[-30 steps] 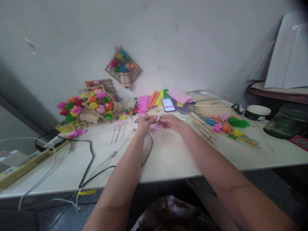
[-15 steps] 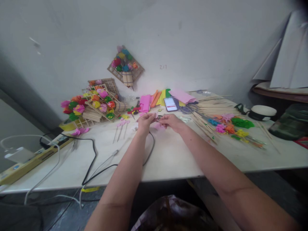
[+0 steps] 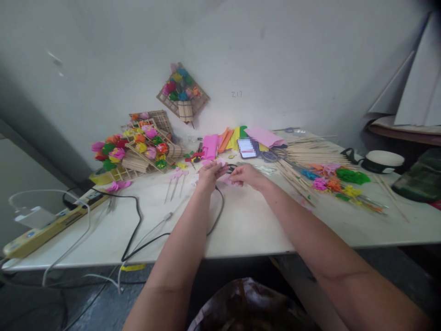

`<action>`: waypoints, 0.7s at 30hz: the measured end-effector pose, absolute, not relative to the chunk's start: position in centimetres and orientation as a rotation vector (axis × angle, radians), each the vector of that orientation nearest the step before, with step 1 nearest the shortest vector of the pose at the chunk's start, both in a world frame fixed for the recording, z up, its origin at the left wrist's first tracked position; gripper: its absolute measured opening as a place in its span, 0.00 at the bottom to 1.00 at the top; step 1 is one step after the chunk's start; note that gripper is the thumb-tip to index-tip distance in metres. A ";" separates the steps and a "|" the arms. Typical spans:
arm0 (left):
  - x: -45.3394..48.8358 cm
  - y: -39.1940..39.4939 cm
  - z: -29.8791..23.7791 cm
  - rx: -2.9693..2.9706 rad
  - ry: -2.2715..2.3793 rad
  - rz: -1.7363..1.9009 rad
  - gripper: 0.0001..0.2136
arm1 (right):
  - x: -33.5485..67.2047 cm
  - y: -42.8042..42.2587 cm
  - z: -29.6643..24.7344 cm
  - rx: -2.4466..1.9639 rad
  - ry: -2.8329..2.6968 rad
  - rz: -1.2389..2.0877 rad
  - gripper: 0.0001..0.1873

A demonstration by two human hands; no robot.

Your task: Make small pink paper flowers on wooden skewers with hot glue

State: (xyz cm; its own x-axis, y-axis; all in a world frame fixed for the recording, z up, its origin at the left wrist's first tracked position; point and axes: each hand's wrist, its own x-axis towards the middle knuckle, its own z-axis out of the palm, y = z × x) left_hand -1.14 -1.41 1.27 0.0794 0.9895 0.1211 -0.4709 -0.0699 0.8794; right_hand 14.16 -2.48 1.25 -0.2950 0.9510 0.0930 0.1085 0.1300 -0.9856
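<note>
Over the middle of the white table, my left hand (image 3: 210, 177) pinches a small light-pink paper petal (image 3: 221, 162) between thumb and fingers. Just to its right, my right hand (image 3: 248, 176) has its thumb and fingertips pressed together; whatever they grip is too small to make out. More pink paper (image 3: 227, 180) shows below and between the two hands. Left of my left hand lie several thin stems with pink petals (image 3: 178, 174) at their tips. Behind the hands is a phone (image 3: 247, 149) with a lit screen.
Bamboo lattices with paper flowers (image 3: 141, 147) are piled at the left; another lattice (image 3: 183, 96) is on the wall. Scissors (image 3: 270, 156), bamboo sticks (image 3: 310, 151) and loose paper flowers (image 3: 332, 181) lie right. A black cable (image 3: 138, 216) and power strip (image 3: 57, 225) occupy the left side.
The camera has turned slightly left, so everything sits a little further right. Both hands stay close together in nearly the same place, with slight finger movement in the right.
</note>
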 end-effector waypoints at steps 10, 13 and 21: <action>-1.3 -1.2 1.1 0.964 0.706 1.394 0.09 | 14.1 -2.7 1.4 -1.145 -1.591 1.251 0.06; -1.3 -1.3 1.2 0.958 0.704 1.395 0.08 | 14.1 -2.7 1.4 -1.162 -1.595 1.238 0.06; -1.3 -1.4 1.3 0.990 0.693 1.396 0.10 | 13.7 -3.1 1.8 -1.223 -1.597 1.193 0.08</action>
State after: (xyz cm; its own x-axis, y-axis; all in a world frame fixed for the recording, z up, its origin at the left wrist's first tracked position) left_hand -1.27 -1.42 1.32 0.0931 0.9836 0.1547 -0.4715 -0.0933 0.8769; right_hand 13.71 -3.09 1.81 -0.2310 0.9722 0.0388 0.2383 0.0952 -0.9665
